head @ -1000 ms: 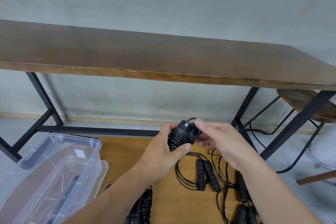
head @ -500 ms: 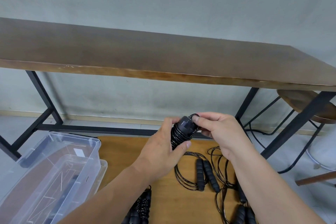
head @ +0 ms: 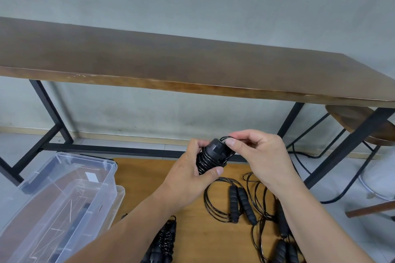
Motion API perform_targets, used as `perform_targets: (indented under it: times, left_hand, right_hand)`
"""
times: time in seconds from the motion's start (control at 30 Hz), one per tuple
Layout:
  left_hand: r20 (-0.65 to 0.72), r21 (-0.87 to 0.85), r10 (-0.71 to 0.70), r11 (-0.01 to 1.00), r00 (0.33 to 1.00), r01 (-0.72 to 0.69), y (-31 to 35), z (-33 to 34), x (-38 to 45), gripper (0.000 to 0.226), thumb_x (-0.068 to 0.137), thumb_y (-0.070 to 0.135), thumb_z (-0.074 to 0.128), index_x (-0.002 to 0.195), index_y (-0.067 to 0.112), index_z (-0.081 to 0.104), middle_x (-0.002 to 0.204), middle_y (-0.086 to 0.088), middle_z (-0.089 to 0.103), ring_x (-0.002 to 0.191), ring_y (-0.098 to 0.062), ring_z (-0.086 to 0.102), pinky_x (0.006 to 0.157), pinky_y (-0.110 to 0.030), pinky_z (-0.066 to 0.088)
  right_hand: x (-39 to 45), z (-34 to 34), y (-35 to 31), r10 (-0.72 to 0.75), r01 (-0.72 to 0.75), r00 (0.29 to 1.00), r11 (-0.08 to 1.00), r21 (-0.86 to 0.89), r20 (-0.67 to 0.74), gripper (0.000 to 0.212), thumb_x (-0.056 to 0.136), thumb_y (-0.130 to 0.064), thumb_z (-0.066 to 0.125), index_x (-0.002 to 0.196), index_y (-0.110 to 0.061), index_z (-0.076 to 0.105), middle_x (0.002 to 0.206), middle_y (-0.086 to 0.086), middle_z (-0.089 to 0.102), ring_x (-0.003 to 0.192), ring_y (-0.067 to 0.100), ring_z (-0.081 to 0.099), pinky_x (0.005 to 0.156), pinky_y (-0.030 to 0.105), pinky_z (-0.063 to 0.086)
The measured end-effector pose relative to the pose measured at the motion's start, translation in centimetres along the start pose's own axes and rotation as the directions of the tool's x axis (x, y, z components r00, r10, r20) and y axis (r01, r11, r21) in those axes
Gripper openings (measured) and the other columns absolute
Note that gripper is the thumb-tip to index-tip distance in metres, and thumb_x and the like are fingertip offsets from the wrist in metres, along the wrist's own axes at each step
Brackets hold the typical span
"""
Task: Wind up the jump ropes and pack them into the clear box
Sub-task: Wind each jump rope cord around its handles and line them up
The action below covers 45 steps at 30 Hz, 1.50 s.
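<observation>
My left hand grips a black jump rope bundle, its cord wound tightly round the handles. My right hand pinches the cord's end loop at the top of that bundle. Below, on the low wooden board, lie loose jump ropes with black foam handles and coiled cord. A wound rope lies near the bottom edge between my forearms. The clear box stands open at the left.
A long brown table on black metal legs spans the view above my hands. A wooden stool stands at the right. The box's clear lid leans beside the box.
My right hand has shifted slightly left and closer to the bundle's top, working the cord end. The left hand keeps its grip.
</observation>
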State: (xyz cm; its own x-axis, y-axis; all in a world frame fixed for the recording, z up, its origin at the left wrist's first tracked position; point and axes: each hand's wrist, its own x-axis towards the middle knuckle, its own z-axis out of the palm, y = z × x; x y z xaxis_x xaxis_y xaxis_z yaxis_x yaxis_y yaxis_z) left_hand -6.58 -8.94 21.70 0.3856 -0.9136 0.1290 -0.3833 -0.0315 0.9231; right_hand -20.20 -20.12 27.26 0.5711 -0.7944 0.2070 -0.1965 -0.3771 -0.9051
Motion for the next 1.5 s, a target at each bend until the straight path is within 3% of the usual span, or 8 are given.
perform_targets:
  times: [0.13, 0.33, 0.53, 0.67, 0.87, 1.17, 1.4, 1.5]
  left_hand:
    - [0.059, -0.068, -0.012, 0.998, 0.998, 0.016, -0.2, -0.2, -0.2, 0.042, 0.087, 0.022, 0.073, 0.117, 0.034, 0.047, 0.105, 0.021, 0.064, 0.101, 0.004, 0.059, 0.082, -0.01, 0.043]
    - [0.145, -0.103, -0.034, 0.993, 0.989, 0.05, -0.6, -0.5, -0.5, 0.044, 0.083, 0.026, 0.077, 0.117, 0.029, 0.05, 0.108, 0.015, 0.068, 0.101, -0.004, 0.063, 0.087, -0.022, 0.046]
    - [0.19, -0.11, -0.059, 0.991, 0.98, 0.08, -0.4, -1.5, -0.6, 0.041, 0.085, 0.018, 0.076, 0.117, 0.023, 0.05, 0.107, 0.009, 0.07, 0.093, 0.0, 0.064, 0.08, -0.013, 0.044]
    - [0.209, -0.136, -0.066, 0.986, 0.976, 0.096, 0.0, -1.9, -0.6, 0.04, 0.086, 0.015, 0.075, 0.118, 0.022, 0.051, 0.103, 0.014, 0.07, 0.088, 0.004, 0.064, 0.075, -0.009, 0.044]
    - [0.21, -0.173, -0.091, 0.977, 0.973, 0.128, -0.1, -1.8, -0.6, 0.039, 0.084, 0.015, 0.075, 0.115, 0.022, 0.053, 0.102, 0.012, 0.071, 0.088, 0.004, 0.065, 0.074, -0.012, 0.047]
    - [0.193, -0.338, -0.157, 0.916, 0.969, 0.216, -0.7, -1.1, -0.3, 0.038, 0.085, 0.009, 0.074, 0.118, 0.016, 0.056, 0.106, 0.004, 0.071, 0.09, -0.004, 0.067, 0.073, -0.016, 0.05]
    - [0.177, -0.456, -0.241, 0.839, 0.954, 0.296, -1.1, -0.1, 0.3, 0.046, 0.082, 0.015, 0.075, 0.123, 0.022, 0.056, 0.115, -0.001, 0.069, 0.093, -0.011, 0.069, 0.074, -0.025, 0.054]
    - [0.191, -0.527, -0.297, 0.773, 0.936, 0.353, -1.1, 0.2, 0.5, 0.084, 0.075, 0.022, 0.079, 0.142, 0.04, 0.031, 0.133, 0.001, 0.061, 0.103, -0.015, 0.07, 0.083, -0.03, 0.056]
  right_hand:
    - [0.5, -0.9, 1.0, 0.193, -0.213, 0.97, 0.968, 0.13, 0.15, 0.011, 0.09, -0.018, 0.067, 0.094, -0.018, 0.077, 0.074, -0.007, 0.071, 0.068, 0.003, 0.06, 0.067, 0.017, 0.049]
    - [1.0, -1.0, 1.8, 0.358, -0.48, 0.861, 0.807, 0.345, 0.36, 0.018, 0.095, -0.006, 0.058, 0.105, -0.006, 0.073, 0.078, 0.005, 0.063, 0.066, 0.013, 0.048, 0.058, 0.024, 0.045]
    - [-0.1, 0.2, 2.5, 0.201, -0.237, 0.953, 0.961, 0.142, 0.226, 0.027, 0.101, -0.017, 0.051, 0.096, -0.027, 0.076, 0.101, 0.008, 0.064, 0.07, 0.012, 0.054, 0.067, 0.026, 0.046]
    - [-0.7, 0.2, 2.3, -0.029, 0.042, 0.986, 0.996, -0.075, 0.164, 0.027, 0.1, -0.018, 0.051, 0.103, -0.038, 0.069, 0.086, -0.004, 0.064, 0.063, 0.005, 0.061, 0.068, 0.018, 0.051]
    - [-1.2, -0.1, 3.6, -0.54, 0.543, 0.82, 0.629, -0.556, 0.189, 0.025, 0.089, -0.006, 0.064, 0.11, -0.018, 0.074, 0.099, -0.007, 0.064, 0.084, 0.005, 0.061, 0.074, 0.014, 0.051]
    - [-0.6, -0.3, 4.4, -0.641, 0.636, 0.703, 0.372, -0.676, 0.308, 0.022, 0.097, -0.019, 0.052, 0.101, -0.013, 0.073, 0.095, -0.002, 0.066, 0.067, 0.018, 0.064, 0.055, 0.034, 0.056]
    - [-0.5, 0.1, 4.9, -0.619, 0.619, 0.721, 0.375, -0.69, 0.311, 0.025, 0.096, -0.02, 0.051, 0.089, -0.011, 0.073, 0.083, 0.001, 0.064, 0.068, 0.021, 0.062, 0.057, 0.037, 0.055]
    - [-0.5, 0.0, 4.9, -0.603, 0.611, 0.741, 0.422, -0.669, 0.296, 0.025, 0.096, -0.022, 0.052, 0.088, -0.013, 0.073, 0.083, -0.002, 0.062, 0.069, 0.018, 0.06, 0.059, 0.036, 0.054]
